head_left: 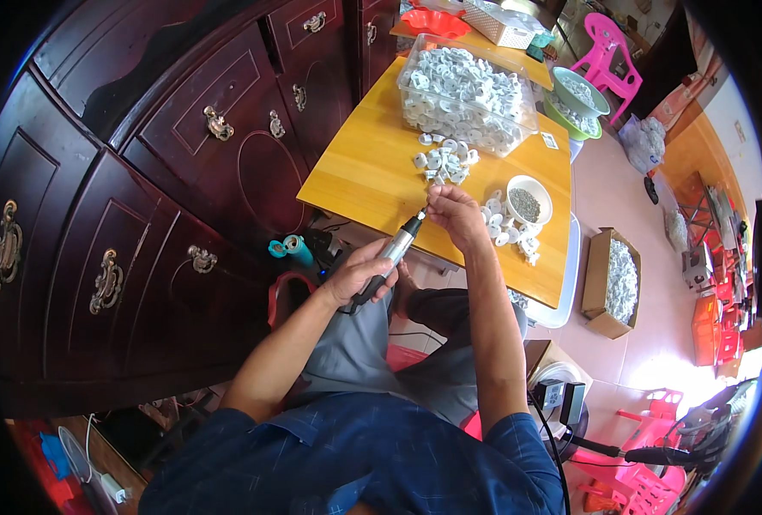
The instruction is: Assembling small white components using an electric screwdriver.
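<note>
My left hand [357, 275] is wrapped round a silver and black electric screwdriver [394, 247], which tilts up and to the right toward the table's near edge. Just beyond its tip, my right hand [460, 216] has its thumb and fingers pinched together; what they hold is too small to make out. A small pile of white plastic pieces [450, 161] lies on the table past my right hand. To the right of that hand stands a white bowl [546, 199] of small metal screws [525, 204], with more round white pieces [503, 230] scattered beside it.
A clear plastic bin [518, 148] heaped with white pieces stands far back on the yellow wooden table [355, 163]. Dark cabinets [226, 146] line the left. On the floor at right are a cardboard box [600, 283] of white pieces and, farther off, a pink chair [608, 60].
</note>
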`<state>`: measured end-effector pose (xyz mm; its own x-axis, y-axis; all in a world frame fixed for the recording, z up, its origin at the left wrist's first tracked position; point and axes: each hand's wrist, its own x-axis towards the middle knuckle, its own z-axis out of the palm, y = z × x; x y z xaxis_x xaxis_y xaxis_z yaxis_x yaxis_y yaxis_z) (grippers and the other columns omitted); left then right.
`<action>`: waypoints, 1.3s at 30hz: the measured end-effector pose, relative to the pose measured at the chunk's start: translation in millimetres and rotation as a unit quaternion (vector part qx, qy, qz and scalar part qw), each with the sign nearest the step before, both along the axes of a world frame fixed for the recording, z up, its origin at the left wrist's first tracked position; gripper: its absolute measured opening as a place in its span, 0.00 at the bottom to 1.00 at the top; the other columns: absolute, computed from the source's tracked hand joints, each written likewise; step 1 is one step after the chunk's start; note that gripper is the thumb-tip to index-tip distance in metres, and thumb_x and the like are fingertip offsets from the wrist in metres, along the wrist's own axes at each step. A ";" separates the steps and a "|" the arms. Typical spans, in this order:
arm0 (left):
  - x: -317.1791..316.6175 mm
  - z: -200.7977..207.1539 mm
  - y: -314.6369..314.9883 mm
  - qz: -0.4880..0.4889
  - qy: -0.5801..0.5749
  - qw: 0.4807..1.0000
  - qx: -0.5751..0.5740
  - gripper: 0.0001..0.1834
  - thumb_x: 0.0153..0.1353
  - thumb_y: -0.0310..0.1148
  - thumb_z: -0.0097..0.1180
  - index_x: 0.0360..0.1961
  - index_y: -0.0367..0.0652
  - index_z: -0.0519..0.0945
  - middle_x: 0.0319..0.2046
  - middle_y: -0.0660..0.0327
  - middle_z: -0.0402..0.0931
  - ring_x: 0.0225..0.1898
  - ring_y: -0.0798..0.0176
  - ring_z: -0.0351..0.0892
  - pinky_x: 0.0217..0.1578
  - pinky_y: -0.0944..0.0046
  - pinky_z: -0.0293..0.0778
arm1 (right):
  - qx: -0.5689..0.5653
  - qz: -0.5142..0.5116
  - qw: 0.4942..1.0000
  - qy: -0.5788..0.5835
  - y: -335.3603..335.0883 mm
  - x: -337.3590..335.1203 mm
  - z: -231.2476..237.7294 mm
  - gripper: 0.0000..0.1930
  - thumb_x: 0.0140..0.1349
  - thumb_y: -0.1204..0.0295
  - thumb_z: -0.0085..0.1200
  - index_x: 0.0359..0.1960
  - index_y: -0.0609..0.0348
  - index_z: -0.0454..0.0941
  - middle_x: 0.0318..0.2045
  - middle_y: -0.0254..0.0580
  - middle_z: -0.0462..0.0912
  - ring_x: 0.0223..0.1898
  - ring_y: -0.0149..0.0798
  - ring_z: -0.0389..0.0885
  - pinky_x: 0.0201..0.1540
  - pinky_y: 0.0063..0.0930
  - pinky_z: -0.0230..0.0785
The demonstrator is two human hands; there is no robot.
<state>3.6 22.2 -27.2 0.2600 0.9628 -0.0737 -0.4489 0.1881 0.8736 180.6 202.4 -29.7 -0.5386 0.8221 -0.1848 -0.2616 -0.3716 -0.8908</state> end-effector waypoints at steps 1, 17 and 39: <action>-0.1 -0.1 0.3 -0.003 -0.001 1.000 0.000 0.20 0.66 0.45 0.53 0.47 0.38 0.71 0.25 0.61 0.73 0.18 0.71 0.71 0.18 0.72 0.68 | -0.001 0.008 1.000 0.003 1.4 1.8 -1.1 0.08 0.62 0.76 0.60 0.42 0.58 0.80 0.33 0.31 0.82 0.32 0.28 0.81 0.38 0.21 0.77; 1.6 0.0 0.6 0.025 -0.021 0.999 -0.010 0.22 0.66 0.47 0.53 0.48 0.39 0.72 0.25 0.61 0.73 0.19 0.72 0.72 0.18 0.72 0.69 | 0.453 -0.106 0.765 -0.446 11.7 -1.1 -0.7 0.20 0.52 0.65 0.66 0.47 0.55 0.80 0.37 0.49 0.83 0.40 0.48 0.85 0.43 0.41 0.77; 1.0 -4.5 0.2 0.025 0.003 0.999 -0.022 0.15 0.68 0.42 0.51 0.45 0.40 0.72 0.23 0.62 0.73 0.18 0.73 0.72 0.17 0.72 0.69 | 0.178 -0.101 0.964 -0.168 -7.6 -7.9 -11.0 0.12 0.61 0.76 0.58 0.46 0.63 0.81 0.31 0.37 0.84 0.29 0.25 0.81 0.32 0.19 0.74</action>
<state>4.5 22.4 -31.7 0.2100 0.9706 -0.1179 -0.4529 0.2035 0.8680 172.7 194.8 -40.7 -0.3197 0.9475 -0.0086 0.0293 0.0009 -0.9996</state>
